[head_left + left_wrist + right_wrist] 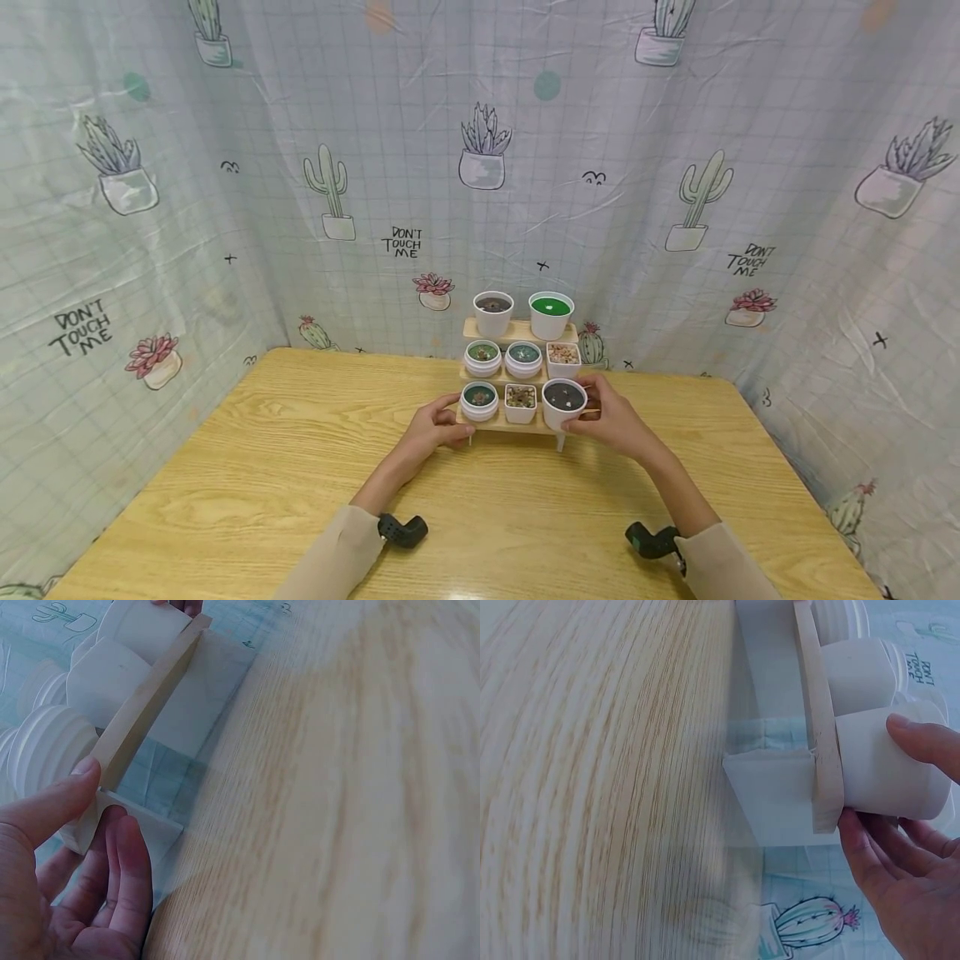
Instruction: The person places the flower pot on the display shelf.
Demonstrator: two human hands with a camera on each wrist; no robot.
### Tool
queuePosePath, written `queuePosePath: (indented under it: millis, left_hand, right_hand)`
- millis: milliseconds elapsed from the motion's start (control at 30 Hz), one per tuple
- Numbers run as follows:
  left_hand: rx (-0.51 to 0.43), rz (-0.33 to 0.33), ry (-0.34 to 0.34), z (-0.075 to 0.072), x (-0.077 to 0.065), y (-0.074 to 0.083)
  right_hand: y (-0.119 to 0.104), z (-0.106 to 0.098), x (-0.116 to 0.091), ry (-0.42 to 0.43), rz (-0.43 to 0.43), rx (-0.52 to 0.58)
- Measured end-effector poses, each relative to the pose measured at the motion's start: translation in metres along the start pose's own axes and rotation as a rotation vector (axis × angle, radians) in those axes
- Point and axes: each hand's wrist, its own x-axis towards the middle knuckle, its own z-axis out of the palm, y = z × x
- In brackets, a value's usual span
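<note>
A three-step wooden stand (512,427) with white legs holds several white pots in rows. With thumb and fingers, my left hand (429,432) grips the left end of its lowest shelf (146,712), beside a ribbed round pot (480,412). My right hand (617,421) holds a smooth round pot (881,761) with dark grey filling at the right end of that shelf. Its thumb lies on the pot's near side, and the other fingers are partly hidden behind it. Between these two pots is a square pot (521,412) of speckled filling.
The middle step carries two round pots and a square pot (563,367). On the top step are a brown-filled pot (492,325) and a green-filled pot (551,327). A cactus-print curtain (390,150) hangs behind the wooden table (495,525).
</note>
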Motion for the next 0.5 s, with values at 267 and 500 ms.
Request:
queuePosePath:
  millis: [267, 500]
  left_hand:
    - [-0.023, -0.006, -0.013, -0.0006, 0.0003, -0.0012]
    - [-0.036, -0.001, -0.017, -0.0008, 0.0, -0.0009]
  right_hand:
    - [0.0049, 0.0004, 0.002, -0.008, -0.002, 0.018]
    - [0.0062, -0.0027, 0.0015, -0.04, -0.004, 0.042]
